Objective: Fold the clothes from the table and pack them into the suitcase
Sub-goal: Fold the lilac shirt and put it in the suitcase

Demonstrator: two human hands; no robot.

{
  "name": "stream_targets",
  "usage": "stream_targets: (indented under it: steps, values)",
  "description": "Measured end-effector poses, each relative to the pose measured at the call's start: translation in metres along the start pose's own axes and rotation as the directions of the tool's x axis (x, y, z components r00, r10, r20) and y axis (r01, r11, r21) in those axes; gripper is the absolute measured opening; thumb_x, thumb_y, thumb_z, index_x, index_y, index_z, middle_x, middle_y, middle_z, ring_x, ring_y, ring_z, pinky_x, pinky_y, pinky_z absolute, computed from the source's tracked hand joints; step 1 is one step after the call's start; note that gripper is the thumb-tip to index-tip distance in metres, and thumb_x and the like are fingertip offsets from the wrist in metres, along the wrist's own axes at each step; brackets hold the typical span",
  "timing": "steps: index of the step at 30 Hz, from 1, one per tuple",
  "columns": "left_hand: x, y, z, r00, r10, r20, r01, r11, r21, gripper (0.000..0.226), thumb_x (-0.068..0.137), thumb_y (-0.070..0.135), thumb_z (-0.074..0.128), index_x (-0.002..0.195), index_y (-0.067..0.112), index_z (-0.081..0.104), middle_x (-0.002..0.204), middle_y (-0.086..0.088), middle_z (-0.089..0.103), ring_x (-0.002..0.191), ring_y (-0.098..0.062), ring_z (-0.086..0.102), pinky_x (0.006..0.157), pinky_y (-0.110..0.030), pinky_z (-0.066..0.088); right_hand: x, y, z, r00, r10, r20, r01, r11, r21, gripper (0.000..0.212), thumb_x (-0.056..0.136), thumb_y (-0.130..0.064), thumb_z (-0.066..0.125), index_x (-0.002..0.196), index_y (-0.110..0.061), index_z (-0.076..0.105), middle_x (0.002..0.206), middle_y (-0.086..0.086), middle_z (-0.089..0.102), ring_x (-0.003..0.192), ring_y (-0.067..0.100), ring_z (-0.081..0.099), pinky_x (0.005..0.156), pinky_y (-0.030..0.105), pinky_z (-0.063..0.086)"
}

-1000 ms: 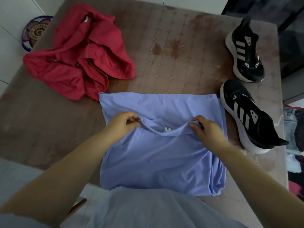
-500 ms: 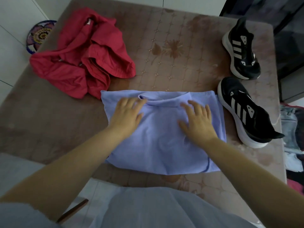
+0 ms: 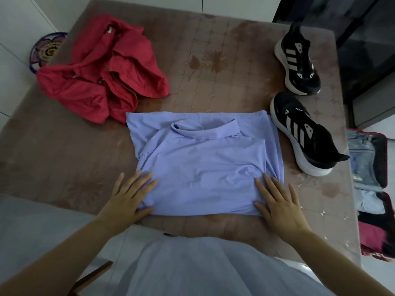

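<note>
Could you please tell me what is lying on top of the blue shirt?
Only the two hands: the left hand and right hand lie flat on the near corners of the shirt. The fabric under them is covered.

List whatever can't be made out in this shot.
All in the head view:
Suitcase: cut off by the right edge, contents blurred.
Round patterned object: partly hidden behind the table's far-left corner.
Red garment: crumpled, its type unclear.
Blue shirt: lower layers covered by its top fold.
</note>
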State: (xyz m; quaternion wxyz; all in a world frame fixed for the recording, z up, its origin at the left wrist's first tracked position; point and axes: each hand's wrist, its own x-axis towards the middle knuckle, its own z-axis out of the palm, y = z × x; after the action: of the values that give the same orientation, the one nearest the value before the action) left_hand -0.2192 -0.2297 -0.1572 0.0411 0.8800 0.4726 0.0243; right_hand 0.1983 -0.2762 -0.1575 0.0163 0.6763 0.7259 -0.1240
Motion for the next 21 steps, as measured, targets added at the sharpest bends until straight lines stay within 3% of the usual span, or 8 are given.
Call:
stream_targets:
  steps: [3, 5, 9, 13, 17, 19, 21]
  values:
    - [-0.013, -0.004, -0.004, 0.999, 0.050, -0.005, -0.050, 0.999, 0.002, 0.060, 0.094, 0.061, 0.025, 0.139, 0.024, 0.037, 0.135, 0.000, 0.053, 0.128, -0.018, 0.039, 0.113, -0.043, 0.012, -0.017, 0.005, 0.001, 0.993, -0.047, -0.110, 0.054, 0.997, 0.058, 0.060, 0.095, -0.062, 0.017, 0.149, -0.038, 0.014, 0.150, 0.007, 0.031, 0.132, 0.031, 0.029, 0.108, 0.045, 0.013]
    - [-0.012, -0.007, -0.007, 0.999, 0.051, -0.004, -0.052, 0.999, -0.015, 0.053, 0.096, 0.057, 0.024, 0.130, 0.021, 0.045, 0.125, 0.001, 0.062, 0.122, -0.015, 0.044, 0.114, -0.041, 0.011, -0.025, 0.004, 0.001, 0.973, -0.154, -0.174, 0.167, 0.984, 0.066, 0.055, 0.096, -0.059, 0.023, 0.148, -0.042, 0.016, 0.147, 0.009, 0.032, 0.128, 0.035, 0.034, 0.108, 0.048, 0.017]
    - [0.001, -0.011, -0.013, 0.996, 0.076, -0.034, -0.081, 0.981, -0.174, 0.043, 0.099, 0.049, 0.024, 0.117, 0.019, 0.050, 0.107, -0.002, 0.070, 0.104, -0.007, 0.052, 0.115, -0.028, 0.008, -0.025, 0.010, 0.007, 0.942, -0.246, -0.227, 0.263, 0.964, 0.048, 0.041, 0.099, -0.050, 0.026, 0.136, -0.037, 0.040, 0.140, 0.006, 0.040, 0.121, 0.033, 0.042, 0.106, 0.048, 0.026]
    - [0.010, -0.021, -0.013, 0.987, 0.157, -0.016, -0.157, 0.963, -0.219, 0.035, 0.092, 0.043, 0.040, 0.113, 0.019, 0.052, 0.099, -0.005, 0.072, 0.097, -0.006, 0.053, 0.114, -0.019, 0.008, -0.016, 0.019, 0.007, 0.900, -0.331, -0.285, 0.348, 0.937, 0.012, 0.032, 0.102, -0.033, 0.031, 0.126, -0.028, 0.052, 0.122, 0.011, 0.062, 0.109, 0.028, 0.051, 0.097, 0.044, 0.036]
    - [0.009, -0.036, -0.011, 0.962, 0.250, -0.114, -0.267, 0.947, -0.177, 0.048, 0.100, 0.040, 0.032, 0.096, 0.011, 0.071, 0.096, -0.002, 0.073, 0.092, -0.005, 0.055, 0.112, -0.019, 0.015, -0.004, 0.019, -0.012, 0.878, -0.300, -0.372, 0.352, 0.933, 0.079, 0.045, 0.102, -0.035, 0.031, 0.100, -0.019, 0.073, 0.103, 0.007, 0.071, 0.099, 0.022, 0.053, 0.092, 0.041, 0.035]
    - [0.011, -0.036, -0.019, 0.968, 0.229, -0.100, -0.247, 0.940, -0.236, 0.033, 0.088, 0.036, 0.047, 0.088, 0.016, 0.073, 0.086, 0.008, 0.073, 0.083, -0.004, 0.054, 0.098, -0.014, 0.031, 0.000, 0.019, -0.024, 0.882, -0.289, -0.372, 0.353, 0.928, 0.118, 0.052, 0.101, -0.040, 0.030, 0.094, -0.014, 0.075, 0.097, 0.006, 0.072, 0.100, 0.020, 0.053, 0.091, 0.047, 0.037]
    - [0.016, -0.033, -0.034, 0.988, 0.152, 0.001, -0.140, 0.915, -0.379, 0.023, 0.075, 0.039, 0.052, 0.085, 0.025, 0.067, 0.079, 0.021, 0.064, 0.073, -0.002, 0.051, 0.070, -0.015, 0.040, 0.007, 0.022, -0.039, 0.893, -0.289, -0.344, 0.365, 0.914, 0.178, 0.059, 0.100, -0.046, 0.029, 0.091, -0.010, 0.075, 0.091, 0.006, 0.070, 0.098, 0.017, 0.053, 0.093, 0.048, 0.035]
